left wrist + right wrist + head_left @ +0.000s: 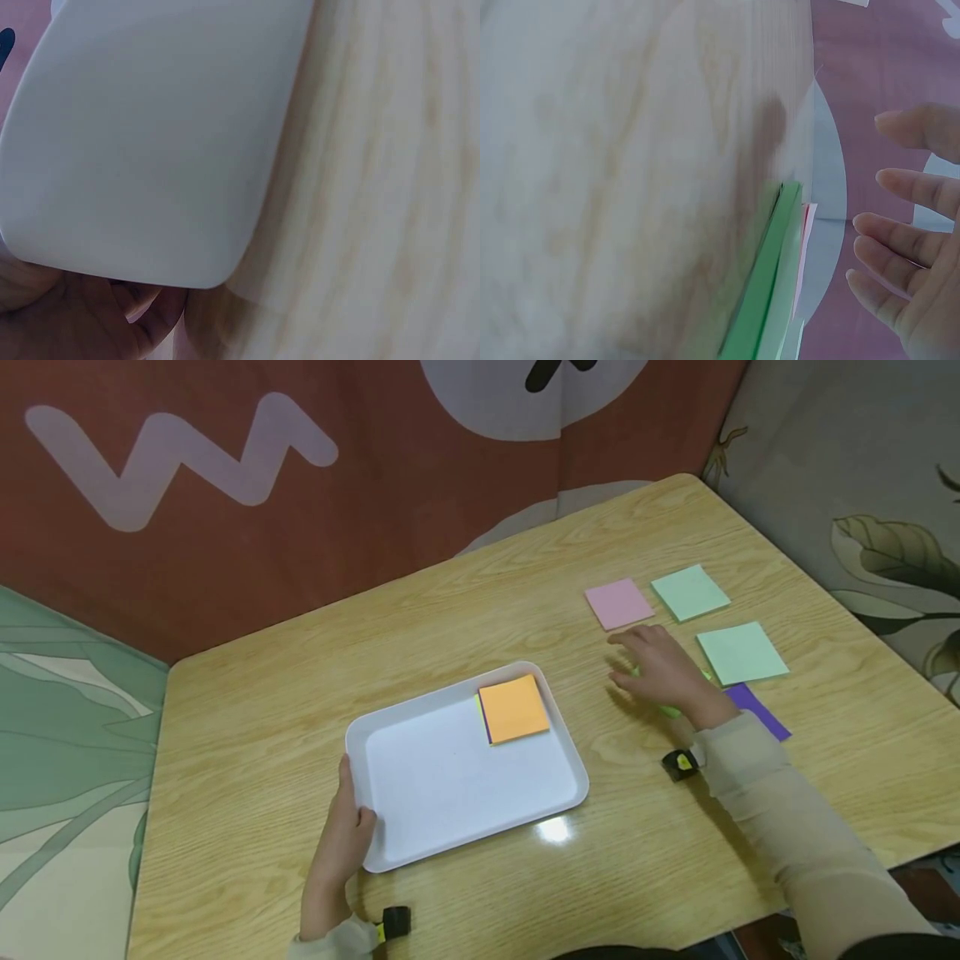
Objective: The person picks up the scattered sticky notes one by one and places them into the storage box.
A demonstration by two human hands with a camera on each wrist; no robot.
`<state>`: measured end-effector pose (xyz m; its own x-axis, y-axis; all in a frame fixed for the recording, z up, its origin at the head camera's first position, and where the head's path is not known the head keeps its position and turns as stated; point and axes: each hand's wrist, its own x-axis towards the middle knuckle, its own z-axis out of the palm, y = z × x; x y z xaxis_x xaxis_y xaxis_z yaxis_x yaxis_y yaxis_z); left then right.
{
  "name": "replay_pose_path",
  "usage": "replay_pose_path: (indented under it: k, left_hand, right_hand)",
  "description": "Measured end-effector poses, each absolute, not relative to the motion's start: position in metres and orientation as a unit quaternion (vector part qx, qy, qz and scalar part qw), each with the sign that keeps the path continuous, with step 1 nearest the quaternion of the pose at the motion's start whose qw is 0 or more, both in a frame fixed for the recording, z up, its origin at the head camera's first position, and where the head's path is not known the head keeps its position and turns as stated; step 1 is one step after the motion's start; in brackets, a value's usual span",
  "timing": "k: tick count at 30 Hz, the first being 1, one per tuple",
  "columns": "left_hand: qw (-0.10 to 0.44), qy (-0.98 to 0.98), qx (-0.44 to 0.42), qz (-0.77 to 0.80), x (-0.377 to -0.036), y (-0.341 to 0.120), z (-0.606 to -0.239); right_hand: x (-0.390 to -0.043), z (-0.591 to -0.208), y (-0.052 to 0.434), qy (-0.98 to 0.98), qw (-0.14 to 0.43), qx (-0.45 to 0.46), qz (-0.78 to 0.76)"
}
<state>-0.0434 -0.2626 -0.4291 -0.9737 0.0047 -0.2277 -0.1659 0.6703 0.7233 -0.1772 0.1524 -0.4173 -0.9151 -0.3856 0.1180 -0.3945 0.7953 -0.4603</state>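
Right hand [663, 672]: fingers straight and spread, held flat over a bright green paper note [670, 710] that peeks out just under the palm.
Left hand [345, 835]: curled round the near-left rim of the white plastic tray [450, 777].
Nearer hand: the right one.

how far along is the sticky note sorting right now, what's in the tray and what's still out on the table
Done: an orange pad lies in the white tray on other notes. In hand: the left hand holds the tray's edge; the right hand hovers over a bright green pad. Left: pink pad, two pale green pads, purple pad.
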Motion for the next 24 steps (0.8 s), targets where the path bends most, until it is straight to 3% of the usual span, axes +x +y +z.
replay_pose_path:
  k: [10,24]
  left_hand:
    - [0.102,0.908,-0.037,0.405,-0.043,-0.262,-0.428]
    - [0.102,0.904,-0.036,0.413,-0.043,-0.262,-0.429]
  right_hand:
    - [-0.176,-0.421,0.164,-0.946,0.035,0.204,0.25]
    - [-0.169,-0.414,0.182,-0.955,-0.018,0.144,0.258]
